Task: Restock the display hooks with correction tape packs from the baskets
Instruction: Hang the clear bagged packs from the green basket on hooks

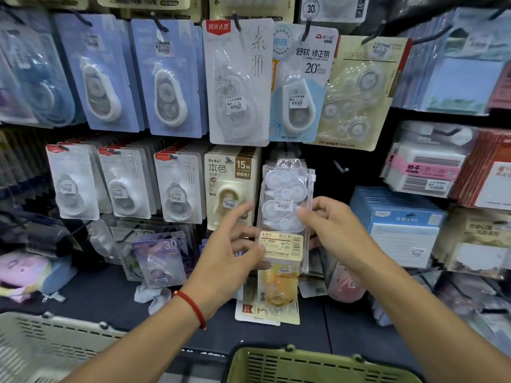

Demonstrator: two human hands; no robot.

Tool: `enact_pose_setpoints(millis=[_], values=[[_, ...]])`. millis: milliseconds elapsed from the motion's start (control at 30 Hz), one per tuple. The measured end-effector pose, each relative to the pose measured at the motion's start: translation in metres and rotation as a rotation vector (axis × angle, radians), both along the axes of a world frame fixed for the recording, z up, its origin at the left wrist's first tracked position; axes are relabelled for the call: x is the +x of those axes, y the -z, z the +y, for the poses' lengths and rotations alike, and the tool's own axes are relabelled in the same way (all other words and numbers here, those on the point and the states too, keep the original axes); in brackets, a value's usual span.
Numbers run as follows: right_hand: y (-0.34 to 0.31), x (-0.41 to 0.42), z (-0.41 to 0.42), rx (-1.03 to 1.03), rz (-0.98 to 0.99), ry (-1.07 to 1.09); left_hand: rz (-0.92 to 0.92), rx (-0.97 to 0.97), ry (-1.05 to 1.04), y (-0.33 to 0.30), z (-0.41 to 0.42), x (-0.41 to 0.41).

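- Left hand [235, 244]: grasps the lower left edge of the clear pack [284, 211], thumb pressed on its yellow label [280, 246], fingers curled behind.
- Right hand [329, 225]: pinches the clear pack's right edge, fingertips on the front just beside the white dispensers inside.
- Clear pack: upright between both hands, raised before the lower display row; its top lies over the packs hanging on the hook behind. Whether its hole is on the hook cannot be told.
- Left of the clear pack: a beige pack [229, 186] marked 15M hangs just beside it, then three white packs.
- Right of the clear pack: a bare hook [340, 167] stands against the dark panel.
- Below the clear pack: an orange pack [279, 288] hangs, partly covered by it.
- Further below: a green basket [318, 366] at the bottom edge, and a grey basket [41, 344] to its left.
- Left wrist: a red cord [193, 308].
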State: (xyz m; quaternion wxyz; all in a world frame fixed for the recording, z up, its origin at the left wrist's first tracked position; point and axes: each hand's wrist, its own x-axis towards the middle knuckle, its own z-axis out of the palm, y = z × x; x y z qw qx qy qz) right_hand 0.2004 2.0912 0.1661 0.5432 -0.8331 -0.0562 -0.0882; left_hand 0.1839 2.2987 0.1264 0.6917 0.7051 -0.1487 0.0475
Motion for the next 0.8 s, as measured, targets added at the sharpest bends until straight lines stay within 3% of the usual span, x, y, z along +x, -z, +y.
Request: enact_pose_setpoints(millis=[333,400,533,633,700,800], values=[[0.001,0.000,-0.001,0.032,-0.050,0.075,-0.017,-0.014,0.006,0.003,0.001,0.003],[0.002,0.001,0.000,-0.142,-0.121,0.140,-0.038,0.104,-0.024,0.006,0.001,0.006],[0.015,0.004,0.006,-0.684,-0.358,0.344,-0.204,0.538,-0.177,0.009,0.008,0.015],[0.031,0.004,0.019,-0.823,-0.630,0.192,-0.376,0.695,-0.309,0.008,0.017,0.025],[0.046,0.014,0.024,-0.974,-0.640,0.126,-0.454,0.754,-0.350,0.008,0.020,0.030],[0.059,0.034,0.028,-1.123,-0.479,0.129,-0.502,0.846,-0.365,0.010,0.020,0.032]])
